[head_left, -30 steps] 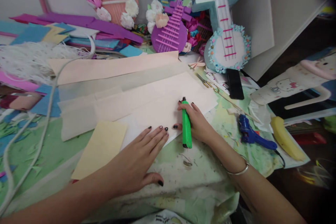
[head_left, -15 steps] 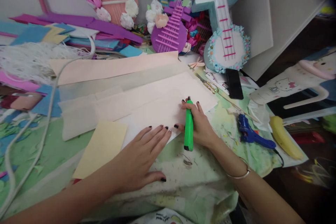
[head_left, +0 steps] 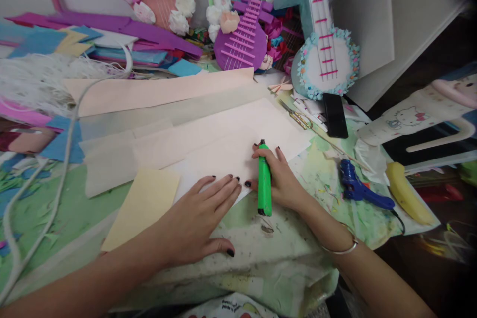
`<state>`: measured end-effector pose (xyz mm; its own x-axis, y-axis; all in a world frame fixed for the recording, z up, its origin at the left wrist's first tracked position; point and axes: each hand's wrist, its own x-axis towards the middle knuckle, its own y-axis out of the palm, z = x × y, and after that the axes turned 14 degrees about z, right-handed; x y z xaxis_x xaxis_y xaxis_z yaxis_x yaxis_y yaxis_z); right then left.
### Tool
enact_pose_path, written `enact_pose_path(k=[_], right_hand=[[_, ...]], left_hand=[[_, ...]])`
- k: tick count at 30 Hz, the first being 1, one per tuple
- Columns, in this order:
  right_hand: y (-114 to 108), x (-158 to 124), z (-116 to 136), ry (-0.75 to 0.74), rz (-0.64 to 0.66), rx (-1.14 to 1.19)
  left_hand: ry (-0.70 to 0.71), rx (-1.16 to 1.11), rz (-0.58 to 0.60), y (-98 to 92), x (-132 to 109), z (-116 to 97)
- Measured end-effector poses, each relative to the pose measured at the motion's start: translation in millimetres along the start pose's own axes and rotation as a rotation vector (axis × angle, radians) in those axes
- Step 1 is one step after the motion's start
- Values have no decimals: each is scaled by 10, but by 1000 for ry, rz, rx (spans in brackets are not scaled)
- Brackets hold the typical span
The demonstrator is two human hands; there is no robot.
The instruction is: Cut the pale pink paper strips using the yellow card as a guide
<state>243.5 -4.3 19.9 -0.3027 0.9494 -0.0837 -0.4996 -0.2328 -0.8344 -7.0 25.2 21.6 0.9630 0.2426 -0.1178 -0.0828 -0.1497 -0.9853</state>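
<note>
My right hand (head_left: 281,181) is closed round a green cutter (head_left: 264,181), its dark tip resting on a pale pink sheet (head_left: 231,134). My left hand (head_left: 199,221) lies flat and open, fingers spread, pressing the near edge of that sheet just left of the cutter. A yellow paper piece (head_left: 143,206) lies to the left of my left hand. A thin bangle sits on my right wrist.
Blue glue gun (head_left: 359,191) and a yellow banana-shaped thing (head_left: 406,194) lie at right. Scissors (head_left: 296,117) and a black phone (head_left: 334,115) sit behind the sheet. Foam guitars (head_left: 324,44) and coloured sheets (head_left: 112,39) crowd the back. A white cord (head_left: 55,179) runs at left.
The right hand and green cutter shifted slightly along the sheet, forward and then back a little. The left hand stayed flat in place. The view drifted slightly.
</note>
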Motion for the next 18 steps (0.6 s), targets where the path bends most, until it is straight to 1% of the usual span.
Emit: enact_pose_path(k=[7, 11, 14, 18], right_hand=[[-11, 3, 1, -7, 8, 11], [-25, 18, 2, -3, 8, 15], [-29, 31, -13, -8, 12, 17], [-27, 41, -32, -8, 12, 16]], left_hand=[[15, -33, 28, -18, -17, 46], [25, -30, 65, -39, -17, 80], [48, -18, 94, -72, -16, 120], [93, 11, 101, -108, -17, 171]])
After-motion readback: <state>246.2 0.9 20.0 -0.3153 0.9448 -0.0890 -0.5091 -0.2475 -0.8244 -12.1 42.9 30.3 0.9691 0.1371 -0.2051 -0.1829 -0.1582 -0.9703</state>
